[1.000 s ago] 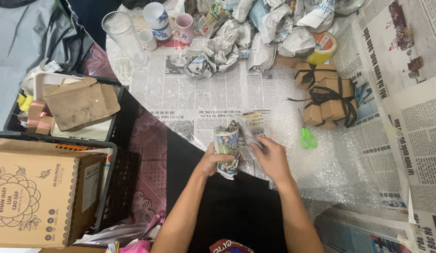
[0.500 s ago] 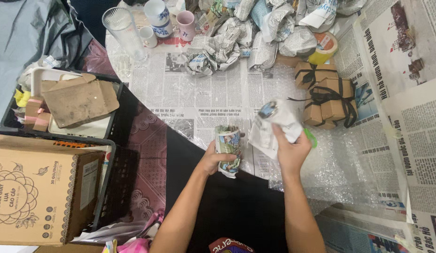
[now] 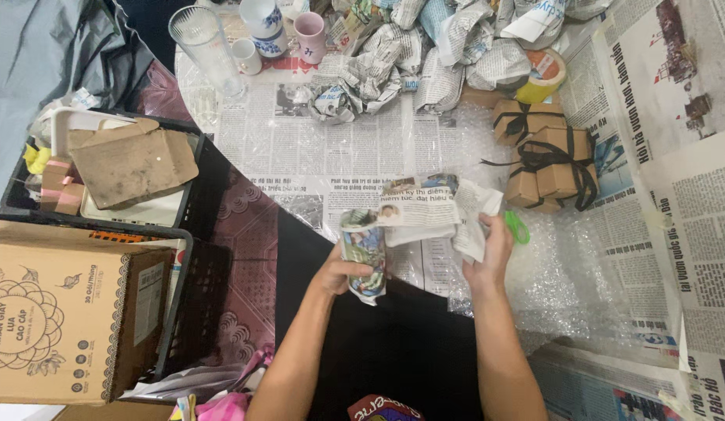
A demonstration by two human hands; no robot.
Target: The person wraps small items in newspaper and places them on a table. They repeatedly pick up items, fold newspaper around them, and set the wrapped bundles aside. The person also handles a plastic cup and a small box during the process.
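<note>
left hand (image 3: 340, 273) clamped round the bundle (image 3: 364, 253), a stubby upright cylinder in crinkly newsprint, just left of the bubble wrap (image 3: 565, 273). right hand (image 3: 487, 253) pinched shut on the loose sheet (image 3: 440, 210) trailing off its top. probably something breakable inside, so best gripped round the middle, not squeezed; paper light, soft, tears easy. tied kraft boxes (image 3: 545, 156) above the wrap, stiff and square. crumpled paper wads (image 3: 425, 54) and a clear glass (image 3: 202, 43) further up, smooth and fragile.
</note>
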